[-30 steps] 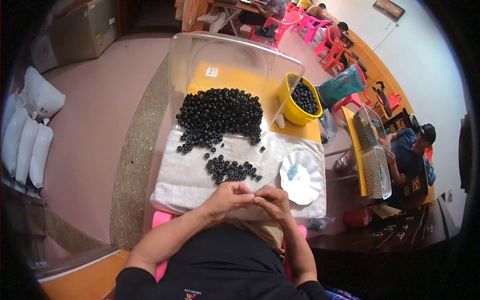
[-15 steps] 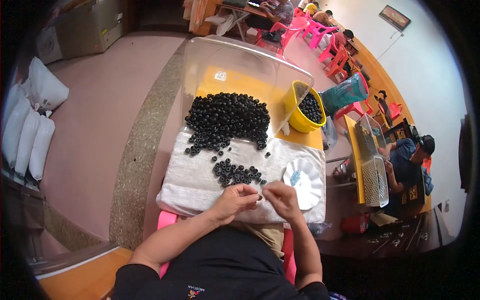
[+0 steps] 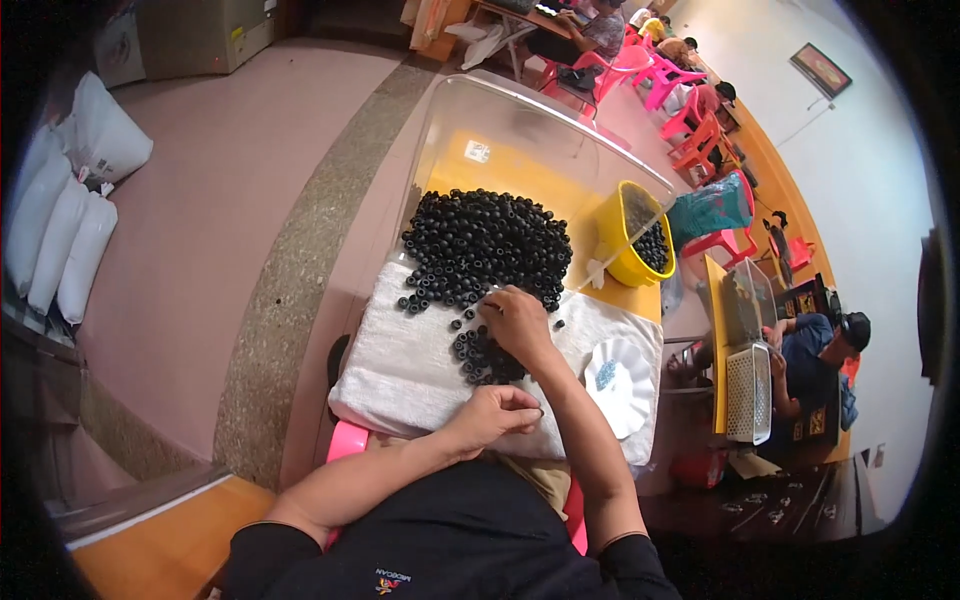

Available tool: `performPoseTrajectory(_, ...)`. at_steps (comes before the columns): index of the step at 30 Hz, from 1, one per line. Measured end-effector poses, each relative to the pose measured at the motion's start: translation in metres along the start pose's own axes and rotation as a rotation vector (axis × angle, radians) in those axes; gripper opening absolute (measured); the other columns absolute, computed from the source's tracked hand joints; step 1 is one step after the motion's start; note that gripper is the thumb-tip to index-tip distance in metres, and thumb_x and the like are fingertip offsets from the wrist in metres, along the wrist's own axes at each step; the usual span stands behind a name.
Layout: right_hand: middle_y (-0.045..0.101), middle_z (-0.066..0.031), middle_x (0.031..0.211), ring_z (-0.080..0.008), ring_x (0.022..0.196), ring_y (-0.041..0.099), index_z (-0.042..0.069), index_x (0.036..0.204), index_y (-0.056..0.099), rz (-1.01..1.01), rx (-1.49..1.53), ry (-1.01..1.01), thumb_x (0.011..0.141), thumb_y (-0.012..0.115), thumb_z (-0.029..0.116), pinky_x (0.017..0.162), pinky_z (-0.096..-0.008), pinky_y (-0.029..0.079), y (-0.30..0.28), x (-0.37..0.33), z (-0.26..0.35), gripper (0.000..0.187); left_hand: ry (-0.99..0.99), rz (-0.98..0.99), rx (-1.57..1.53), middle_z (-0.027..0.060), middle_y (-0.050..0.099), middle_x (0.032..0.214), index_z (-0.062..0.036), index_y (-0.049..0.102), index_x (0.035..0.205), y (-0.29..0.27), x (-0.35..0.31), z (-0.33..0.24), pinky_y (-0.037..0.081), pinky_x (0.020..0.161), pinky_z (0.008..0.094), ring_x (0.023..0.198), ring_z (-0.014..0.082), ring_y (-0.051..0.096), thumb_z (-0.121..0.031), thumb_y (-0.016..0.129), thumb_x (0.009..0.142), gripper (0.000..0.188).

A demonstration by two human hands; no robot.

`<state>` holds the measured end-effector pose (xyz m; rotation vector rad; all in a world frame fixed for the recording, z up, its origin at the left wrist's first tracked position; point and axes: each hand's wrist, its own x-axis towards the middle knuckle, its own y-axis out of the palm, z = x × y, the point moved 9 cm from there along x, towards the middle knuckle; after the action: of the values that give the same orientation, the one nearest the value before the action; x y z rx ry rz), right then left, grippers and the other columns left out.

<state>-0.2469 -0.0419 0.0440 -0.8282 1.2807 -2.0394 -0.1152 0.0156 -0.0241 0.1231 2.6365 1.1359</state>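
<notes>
Here the right hand (image 3: 517,322) is resting spread, palm down, on small black rings (image 3: 487,245), while the left hand (image 3: 495,415) is curling loosely shut just behind it on the white towel (image 3: 405,365).

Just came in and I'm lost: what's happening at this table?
A person sits at a table covered with a white towel, sorting small black rings. The right hand reaches forward onto the black rings, at the near edge of the big pile. The left hand rests closed near the towel's front edge; whether it holds anything cannot be seen. A white dish sits to the right, and a yellow bucket holding more rings stands farther back.
</notes>
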Motion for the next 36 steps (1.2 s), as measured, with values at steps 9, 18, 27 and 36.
performPoseTrajectory(9,0.066,-0.0115,0.085,-0.0224,0.076,0.066,0.000,0.093,0.067,-0.143,0.418,-0.022,0.082,0.066,-0.001,0.067,-0.0288,0.050,-0.025,-0.022,-0.020,0.011,-0.111,-0.004,0.046,0.0057,0.068,0.090,0.0016,0.065,0.102,0.001,0.002,0.008,0.053,0.073,0.0237,0.078,0.0115,0.065,-0.006,0.069,0.088,0.016)
performPoseTrajectory(18,0.066,-0.0065,0.084,-0.0143,0.073,0.063,0.000,0.098,0.068,-0.120,0.600,0.071,0.084,0.065,-0.003,0.066,-0.0255,0.049,-0.036,-0.059,-0.030,0.014,-0.099,-0.004,0.020,0.0067,0.068,0.092,0.0021,0.065,0.102,0.001,0.002,0.003,0.054,0.075,0.0246,0.079,0.0127,0.066,-0.006,0.068,0.089,0.016)
performPoseTrajectory(27,0.065,-0.0052,0.086,-0.0132,0.075,0.063,-0.001,0.095,0.065,0.032,1.015,0.393,0.089,0.062,0.009,0.068,-0.0256,0.050,-0.034,-0.115,-0.049,0.012,-0.002,-0.059,-0.044,0.0067,0.067,0.095,0.0009,0.064,0.102,-0.005,-0.002,-0.011,0.056,0.078,0.0263,0.083,0.0144,0.067,-0.003,0.067,0.089,0.014)
performPoseTrajectory(36,0.063,-0.0044,0.086,-0.0117,0.081,0.059,-0.001,0.088,0.066,0.190,0.994,0.296,0.088,0.065,0.008,0.072,-0.0258,0.048,-0.038,-0.141,-0.039,0.009,0.062,-0.093,-0.073,0.0085,0.068,0.096,0.0010,0.064,0.104,-0.005,-0.001,-0.018,0.057,0.078,0.0291,0.083,0.0167,0.068,-0.005,0.068,0.089,0.017)
